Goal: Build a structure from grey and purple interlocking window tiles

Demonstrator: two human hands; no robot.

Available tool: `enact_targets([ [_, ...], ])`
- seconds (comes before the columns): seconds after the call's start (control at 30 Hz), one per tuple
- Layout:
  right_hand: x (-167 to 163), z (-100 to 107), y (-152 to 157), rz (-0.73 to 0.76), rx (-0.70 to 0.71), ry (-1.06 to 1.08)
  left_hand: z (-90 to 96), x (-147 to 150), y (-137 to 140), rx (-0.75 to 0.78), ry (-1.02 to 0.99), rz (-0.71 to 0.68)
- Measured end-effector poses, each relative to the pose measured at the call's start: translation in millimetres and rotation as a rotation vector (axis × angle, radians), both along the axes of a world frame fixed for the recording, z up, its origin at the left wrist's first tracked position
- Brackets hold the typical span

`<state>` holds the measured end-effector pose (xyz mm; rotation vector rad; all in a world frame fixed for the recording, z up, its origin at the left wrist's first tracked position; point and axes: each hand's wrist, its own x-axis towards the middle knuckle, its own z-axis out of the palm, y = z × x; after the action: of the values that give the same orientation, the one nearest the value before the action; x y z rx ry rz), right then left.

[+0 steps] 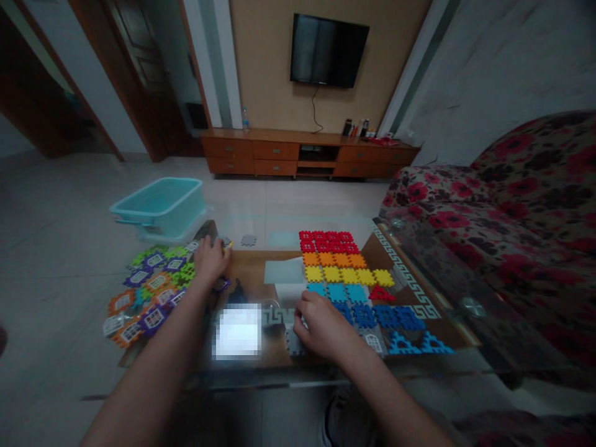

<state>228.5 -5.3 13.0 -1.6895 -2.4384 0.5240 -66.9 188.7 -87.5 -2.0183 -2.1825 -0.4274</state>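
Observation:
My left hand (212, 259) is at the right edge of a heap of mixed interlocking plastic tiles (156, 282), fingers curled. A speck of yellow shows at its fingertips, too small to name. My right hand (319, 324) is closed over a grey interlocking tile (294, 343) at the near edge of the table, hiding part of it. Beside and beyond this hand lie rows of tiles sorted by colour: red (328, 242), orange (334, 260), yellow (349, 275), light blue (337, 292) and dark blue (384, 315). A red triangular tile (382, 293) lies right of the light blue row.
The glass table (251, 270) carries a bright, pixelated patch (236, 332) near its front. A grey tile (248, 240) lies at the far side. Beyond the heap is a turquoise tub (161, 208). A flowered sofa (465, 192) stands at right, a low cabinet (274, 152) behind.

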Motion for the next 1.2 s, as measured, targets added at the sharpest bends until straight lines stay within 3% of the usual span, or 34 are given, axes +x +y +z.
enact_targets([
  [0.2,-5,6,0,0.009,-0.017,0.003,8.8,7,-5,-0.022,-0.033,0.019],
  [0.37,-5,5,-1,0.004,-0.008,0.004,13.4,18,-8,0.058,-0.105,0.101],
  [0.57,-2,8,-2,-0.008,-0.010,0.003,13.0,25,-5,0.100,-0.125,0.079],
  [0.97,2,8,-3,-0.023,-0.018,0.005,-5.4,18,10,-0.171,-0.118,0.000],
  [1.2,3,7,-4,-0.025,0.003,-0.004,2.2,26,6,-0.109,-0.072,0.001],
])
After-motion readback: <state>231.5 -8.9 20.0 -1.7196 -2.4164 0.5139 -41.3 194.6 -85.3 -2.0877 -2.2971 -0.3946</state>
